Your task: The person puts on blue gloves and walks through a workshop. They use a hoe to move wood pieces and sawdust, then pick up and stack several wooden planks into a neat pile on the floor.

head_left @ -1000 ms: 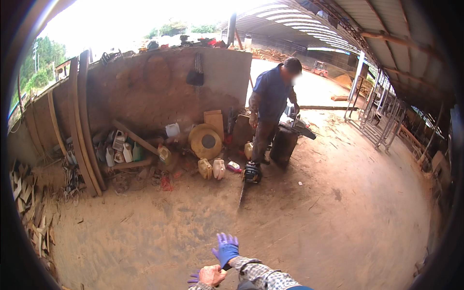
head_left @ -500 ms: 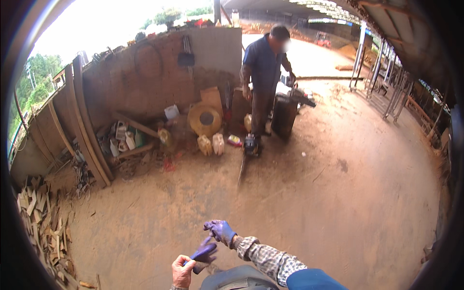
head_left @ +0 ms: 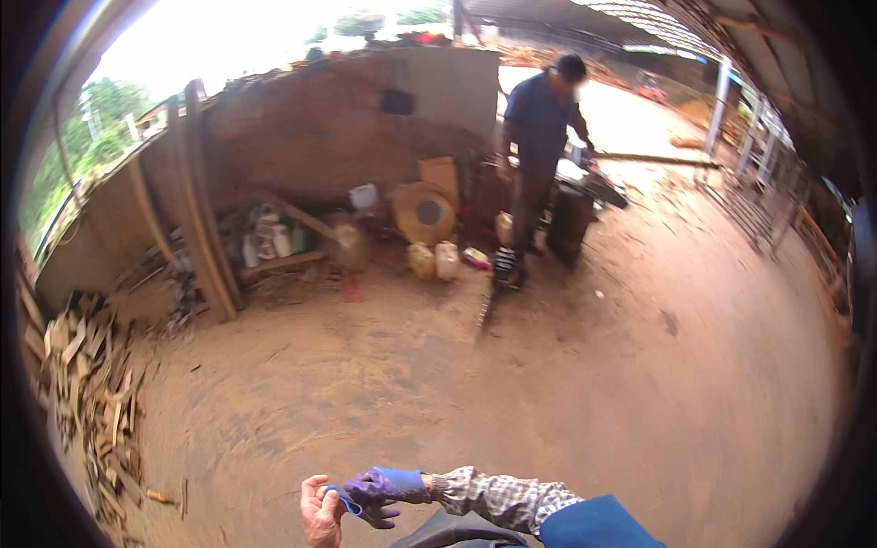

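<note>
My bare left hand is closed at the blue-edged cuff of a loose purple work glove, low in the view. My right hand wears a matching purple glove below a checked sleeve. Its fingers are closed on the loose glove near the cuff, beside my left hand. The loose glove's fingers hang below my right hand, partly hidden by it. Both hands are over the dirt floor in front of my dark-clothed lap or legs.
A person in dark blue stands ahead, by a dark drum. A chainsaw sits at their feet, bar toward me. Jugs and a round yellowish disc line the wall. Scrap wood is heaped at left.
My right hand has come down and left onto the loose glove, meeting my left hand at the cuff. The view has swung left, so the background sits further right.
</note>
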### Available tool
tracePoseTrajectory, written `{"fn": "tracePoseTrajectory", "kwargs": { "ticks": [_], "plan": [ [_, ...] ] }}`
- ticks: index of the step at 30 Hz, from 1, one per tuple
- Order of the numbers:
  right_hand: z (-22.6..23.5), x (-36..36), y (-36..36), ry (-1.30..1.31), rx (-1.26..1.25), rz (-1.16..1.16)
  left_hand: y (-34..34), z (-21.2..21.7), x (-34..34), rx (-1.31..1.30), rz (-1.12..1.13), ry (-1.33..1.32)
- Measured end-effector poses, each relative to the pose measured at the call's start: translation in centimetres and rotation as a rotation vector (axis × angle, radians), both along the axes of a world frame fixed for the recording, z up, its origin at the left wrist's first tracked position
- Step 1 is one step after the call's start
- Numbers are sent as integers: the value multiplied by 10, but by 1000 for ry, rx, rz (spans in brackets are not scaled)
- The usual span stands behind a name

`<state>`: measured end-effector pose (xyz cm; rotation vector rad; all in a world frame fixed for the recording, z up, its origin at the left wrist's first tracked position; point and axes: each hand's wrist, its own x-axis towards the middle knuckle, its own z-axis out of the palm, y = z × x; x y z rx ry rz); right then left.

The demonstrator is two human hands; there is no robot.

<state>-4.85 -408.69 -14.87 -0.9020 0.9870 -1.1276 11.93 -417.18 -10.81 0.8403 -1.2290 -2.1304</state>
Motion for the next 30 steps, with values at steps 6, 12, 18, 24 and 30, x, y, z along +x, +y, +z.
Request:
{"fn": "tracePoseTrajectory", "kwargs": {
  "ticks": [6,12,18,24,30],
  "plan": [
    [74,102,-96,-57,229,533,-60,31,127,-202,11,-97],
    [47,224,-164,151,154,609,-87,31,269,-149,56,-75],
    [56,294,-218,163,220,781,-74,40,352,11,262,238],
    [39,346,-277,469,46,917,-87,-8,391,-129,439,-37],
    [8,382,-362,426,10,864,-137,-27,391,-813,387,-1162]
  ]
}}
